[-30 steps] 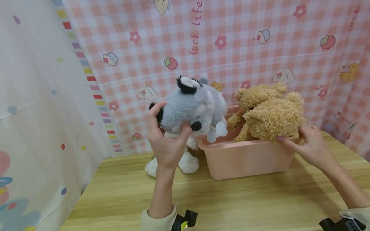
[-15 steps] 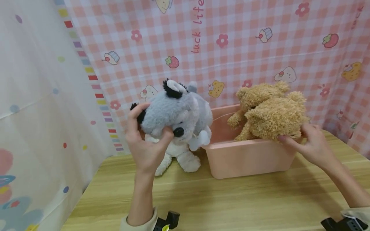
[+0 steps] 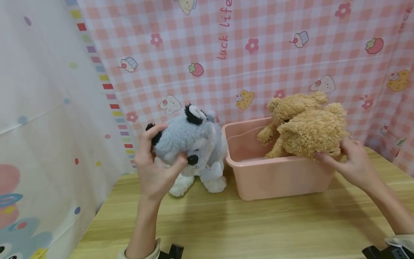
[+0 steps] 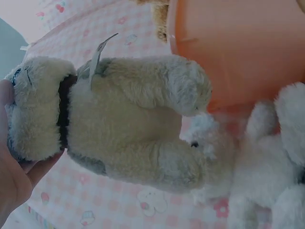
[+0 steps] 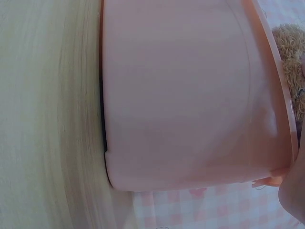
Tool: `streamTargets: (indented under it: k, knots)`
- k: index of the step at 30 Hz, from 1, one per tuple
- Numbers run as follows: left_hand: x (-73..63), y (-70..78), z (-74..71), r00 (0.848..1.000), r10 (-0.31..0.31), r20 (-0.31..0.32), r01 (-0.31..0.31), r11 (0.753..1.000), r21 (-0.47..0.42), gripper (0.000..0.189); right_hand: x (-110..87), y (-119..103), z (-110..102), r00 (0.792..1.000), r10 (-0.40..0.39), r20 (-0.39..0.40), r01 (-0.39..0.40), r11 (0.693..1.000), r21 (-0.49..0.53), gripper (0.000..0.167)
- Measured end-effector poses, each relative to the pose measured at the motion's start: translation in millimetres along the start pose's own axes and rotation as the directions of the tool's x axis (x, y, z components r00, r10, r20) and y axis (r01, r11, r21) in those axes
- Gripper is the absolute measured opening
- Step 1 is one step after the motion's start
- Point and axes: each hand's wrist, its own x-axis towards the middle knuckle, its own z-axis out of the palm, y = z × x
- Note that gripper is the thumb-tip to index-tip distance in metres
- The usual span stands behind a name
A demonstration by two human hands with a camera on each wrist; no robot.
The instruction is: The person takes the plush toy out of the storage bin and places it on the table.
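Observation:
My left hand (image 3: 156,169) grips a grey-and-white plush dog (image 3: 184,135) by its head, thumb beside the black nose. The dog has black-edged ears; in the left wrist view its pale body and dark neck band show. A white plush toy (image 4: 267,167) appears beyond its legs there. At the right, my right hand (image 3: 359,162) holds a curly golden-brown teddy bear (image 3: 312,133), thumb in front and fingers mostly hidden behind. This bear leans over the rim of a pink bin (image 3: 281,180), its paws hanging inside.
The bin stands on a wooden table (image 3: 207,230), right of the plush dog. A pink checked curtain (image 3: 174,43) hangs close behind, and a pale dotted curtain (image 3: 48,144) runs along the left side. A thin thread crosses the bin's inside wall.
My left hand has moved left and down with the plush dog, away from the bin, uncovering its left end. The right hand and teddy bear have hardly moved.

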Motion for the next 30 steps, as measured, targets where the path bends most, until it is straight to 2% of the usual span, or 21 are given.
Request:
streamTargets:
  k: [5,12,17,25,30]
  knots:
    - [-5.4,-4.8,-9.3,0.998,-0.044,0.048,0.043,0.999,0.033,0.054,0.6,1,-1,1.0,-0.011,-0.004,0.011,1.0,0.015,0.027]
    - [-11.7,-14.8,-22.1,0.994,-0.086,0.061,0.081,0.994,0.076,0.056,1.0,1,0,1.0,-0.013,0.0,0.013,1.0,0.016,0.03]
    - [-15.4,-23.0,-31.8,0.991,-0.11,0.074,0.103,0.99,0.091,0.058,0.3,-1,0,1.0,0.023,0.008,-0.024,1.0,0.016,0.032]
    - [-13.9,-30.0,-50.1,0.984,-0.17,0.057,0.164,0.982,0.096,0.056,-1.1,-2,0,0.999,0.047,0.018,-0.047,0.999,0.007,0.03]
    - [-10.4,-30.9,-60.5,0.984,-0.172,0.044,0.164,0.977,0.136,0.057,-1.3,-3,0,0.997,0.068,0.024,-0.068,0.998,0.0,0.03]
